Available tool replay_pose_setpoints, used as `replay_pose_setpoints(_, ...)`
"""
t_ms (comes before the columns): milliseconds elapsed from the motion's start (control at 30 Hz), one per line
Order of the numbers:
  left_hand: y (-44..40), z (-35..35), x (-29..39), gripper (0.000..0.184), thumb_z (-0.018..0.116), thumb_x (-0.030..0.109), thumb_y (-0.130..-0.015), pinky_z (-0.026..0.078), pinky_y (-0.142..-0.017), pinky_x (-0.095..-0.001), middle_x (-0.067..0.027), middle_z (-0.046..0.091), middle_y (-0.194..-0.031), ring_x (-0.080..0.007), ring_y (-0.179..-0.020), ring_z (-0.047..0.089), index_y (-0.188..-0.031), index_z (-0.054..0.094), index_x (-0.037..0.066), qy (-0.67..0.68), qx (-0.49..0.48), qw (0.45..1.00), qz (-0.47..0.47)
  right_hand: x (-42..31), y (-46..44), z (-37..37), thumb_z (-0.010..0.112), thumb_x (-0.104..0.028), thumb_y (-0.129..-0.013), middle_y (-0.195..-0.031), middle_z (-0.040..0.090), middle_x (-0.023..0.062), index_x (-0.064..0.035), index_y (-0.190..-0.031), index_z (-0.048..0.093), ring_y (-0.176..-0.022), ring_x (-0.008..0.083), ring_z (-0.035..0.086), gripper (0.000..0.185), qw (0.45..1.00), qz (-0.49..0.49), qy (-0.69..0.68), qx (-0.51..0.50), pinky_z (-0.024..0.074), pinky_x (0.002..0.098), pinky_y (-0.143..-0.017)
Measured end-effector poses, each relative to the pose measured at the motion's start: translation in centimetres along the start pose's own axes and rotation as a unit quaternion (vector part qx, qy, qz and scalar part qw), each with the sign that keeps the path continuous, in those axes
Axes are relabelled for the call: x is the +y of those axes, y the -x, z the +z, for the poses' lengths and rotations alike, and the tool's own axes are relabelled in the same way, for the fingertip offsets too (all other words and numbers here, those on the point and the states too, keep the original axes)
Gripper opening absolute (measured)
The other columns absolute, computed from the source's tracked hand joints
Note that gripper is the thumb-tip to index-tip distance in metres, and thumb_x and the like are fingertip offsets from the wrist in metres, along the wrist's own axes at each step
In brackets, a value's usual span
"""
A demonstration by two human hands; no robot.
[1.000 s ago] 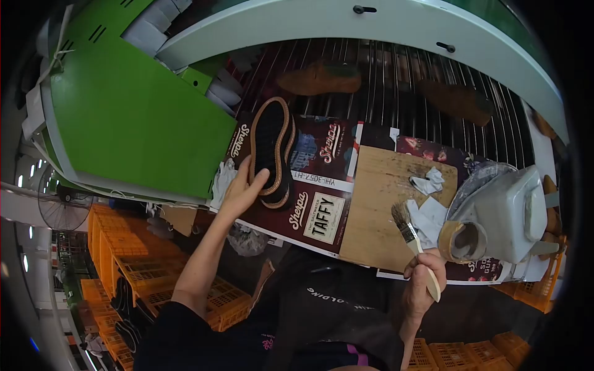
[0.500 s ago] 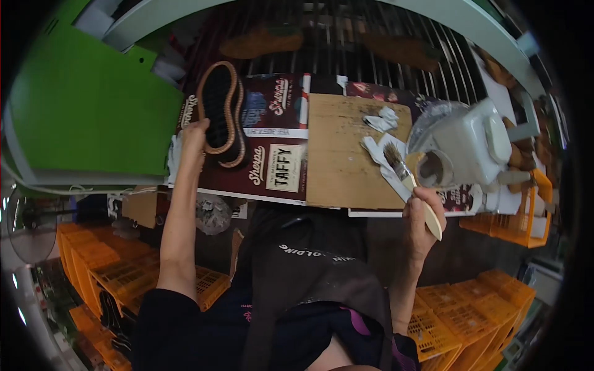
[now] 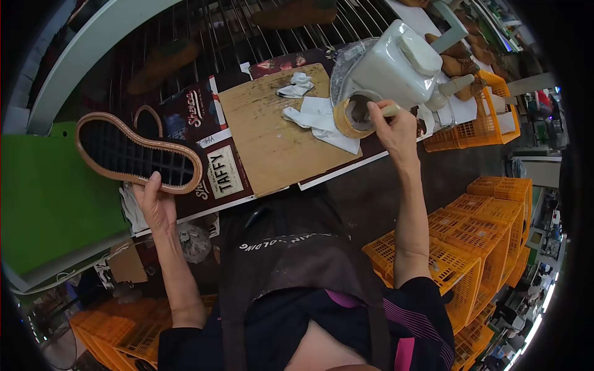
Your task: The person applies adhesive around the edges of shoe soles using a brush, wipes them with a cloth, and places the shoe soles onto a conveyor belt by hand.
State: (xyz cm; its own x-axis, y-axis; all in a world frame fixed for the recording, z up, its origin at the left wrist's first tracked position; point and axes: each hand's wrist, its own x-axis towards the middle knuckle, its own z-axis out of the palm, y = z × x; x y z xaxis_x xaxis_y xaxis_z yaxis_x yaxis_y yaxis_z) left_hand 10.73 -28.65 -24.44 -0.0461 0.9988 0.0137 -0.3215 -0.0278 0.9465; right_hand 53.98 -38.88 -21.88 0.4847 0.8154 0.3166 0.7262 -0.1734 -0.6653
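Observation:
My left hand (image 3: 156, 204) grips the heel end of a shoe sole (image 3: 114, 148), black inside with a tan stitched rim, tilted to face me. A second sole (image 3: 148, 123) lies partly hidden behind it on the printed cardboard. My right hand (image 3: 397, 133) is closed on a brush with a pale handle (image 3: 391, 110). The brush's bristles are out of sight inside a round container (image 3: 348, 119) with a tan outer wall. Beside that container stands a white plastic jug (image 3: 387, 68). Crumpled white paper (image 3: 318, 122) lies partly under the container.
A stained brown cardboard sheet (image 3: 266, 133) lies mid-table. Beyond is a metal bar rack (image 3: 229, 37) with brown shoes below. A green panel (image 3: 37, 204) stands left. Orange crates (image 3: 445, 247) stack at lower right, and another crate (image 3: 458, 136) sits past the table's right end.
My left hand has lifted one sole toward me and left, off the other. My right hand has moved the brush from over the white paper into the container. The view has rotated.

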Motion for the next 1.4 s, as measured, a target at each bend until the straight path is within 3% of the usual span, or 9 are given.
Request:
replay_pose_setpoints(133, 1.6, 3.8, 0.2, 0.058, 0.052, 0.010, -0.081, 0.048, -0.094, -0.0364, -0.0188, 0.050, -0.127, -0.0258, -0.108, 0.056, -0.134, 0.034, -0.003, 0.154, -0.077, 0.984, -0.044, -0.4, 0.3, -0.2, 0.068, -0.019, -0.083, -0.056, 0.057, 0.0055, 0.0010, -0.079, 0.065, -0.050, 0.0085, 0.050, 0.021, 0.999, 0.026, -0.038, -0.010, 0.0396, 0.0242, -0.048)
replay_pose_setpoints(200, 1.9, 4.6, 0.1, 0.064, 0.051, 0.018, -0.085, 0.051, -0.091, -0.0364, -0.0233, 0.044, -0.133, -0.0255, -0.106, 0.058, -0.139, 0.025, -0.004, 0.331, -0.224, 0.907, -0.135, -0.5, 1.0, -0.5, 0.069, -0.016, -0.083, -0.059, 0.058, 0.0036, 0.0012, -0.078, 0.066, -0.051, 0.0071, 0.049, 0.018, 0.992, 0.031, -0.120, 0.036, 0.0392, 0.0224, -0.048)
replay_pose_setpoints(300, 2.3, 5.8, -1.1, 0.070, 0.051, 0.029, -0.088, 0.053, -0.089, -0.0398, -0.0311, 0.036, -0.135, -0.0336, -0.114, 0.050, -0.141, 0.021, -0.005, 0.439, -0.255, 0.840, -0.188, -0.4, 2.7, -1.3, 0.070, -0.008, -0.082, -0.066, 0.061, -0.0006, 0.0017, -0.080, 0.067, -0.053, 0.0033, 0.050, 0.010, 0.974, 0.039, -0.201, 0.095, 0.0386, 0.0175, -0.048)
replay_pose_setpoints(667, 4.3, 10.5, -3.0, 0.074, 0.027, 0.055, -0.094, 0.057, -0.076, -0.0399, -0.0291, 0.049, -0.119, -0.0347, -0.102, 0.058, -0.134, 0.031, -0.007, 0.362, -0.280, 0.849, -0.264, -2.0, 5.3, -3.5, 0.066, -0.008, -0.085, -0.063, 0.058, -0.0016, -0.0006, -0.083, 0.065, -0.050, 0.0021, 0.049, 0.008, 0.975, 0.092, -0.195, 0.063, 0.0377, 0.0170, -0.044)
replay_pose_setpoints(767, 4.4, 11.5, -3.0, 0.082, 0.011, 0.061, -0.093, 0.057, -0.073, -0.0396, -0.0281, 0.053, -0.114, -0.0339, -0.096, 0.061, -0.133, 0.034, -0.006, 0.357, -0.296, 0.829, -0.312, -2.2, 4.0, -3.9, 0.066, -0.004, -0.083, -0.071, 0.060, 0.0041, 0.0007, -0.086, 0.065, -0.060, 0.0102, 0.055, 0.006, 0.993, -0.013, -0.115, 0.005, 0.0423, 0.0217, -0.054)
replay_pose_setpoints(833, 4.4, 11.9, -3.3, 0.078, 0.008, 0.057, -0.094, 0.056, -0.075, -0.0418, -0.0285, 0.054, -0.114, -0.0336, -0.095, 0.062, -0.134, 0.035, -0.005, 0.339, -0.304, 0.819, -0.349, -2.1, 3.2, -4.6, 0.065, 0.000, -0.079, -0.079, 0.056, 0.0092, 0.0000, -0.090, 0.064, -0.073, 0.0210, 0.055, 0.011, 0.987, -0.102, -0.029, -0.121, 0.0433, 0.0294, -0.065)
replay_pose_setpoints(1100, 4.1, 12.7, -4.2, 0.063, 0.011, 0.042, -0.099, 0.051, -0.089, -0.0363, -0.0302, 0.050, -0.123, -0.0294, -0.107, 0.058, -0.136, 0.031, -0.005, 0.306, -0.355, 0.814, -0.343, -2.1, 2.2, -9.2, 0.066, 0.002, -0.075, -0.080, 0.051, 0.0066, -0.0066, -0.095, 0.067, -0.074, 0.0215, 0.052, 0.022, 0.946, -0.082, -0.002, -0.312, 0.0420, 0.0315, -0.068)
replay_pose_setpoints(1300, 4.2, 12.3, -4.4, 0.063, 0.025, 0.043, -0.098, 0.042, -0.099, -0.0405, -0.0324, 0.045, -0.128, -0.0346, -0.117, 0.051, -0.136, 0.031, -0.007, 0.352, -0.406, 0.771, -0.341, -2.3, 2.9, -11.7, 0.065, 0.000, -0.080, -0.082, 0.059, 0.0074, 0.0025, -0.099, 0.064, -0.071, 0.0133, 0.054, 0.019, 0.963, -0.097, -0.121, -0.222, 0.0433, 0.0243, -0.066)
replay_pose_setpoints(1400, 4.7, 12.8, -4.3, 0.062, 0.027, 0.042, -0.098, 0.040, -0.101, -0.0426, -0.0309, 0.044, -0.129, -0.0359, -0.119, 0.049, -0.136, 0.031, -0.006, 0.381, -0.399, 0.755, -0.355, -3.0, 4.8, -8.5, 0.063, -0.009, -0.085, -0.080, 0.061, 0.0127, 0.0040, -0.100, 0.057, -0.058, 0.0131, 0.057, 0.021, 0.911, 0.004, -0.411, -0.041, 0.0484, 0.0202, -0.055)
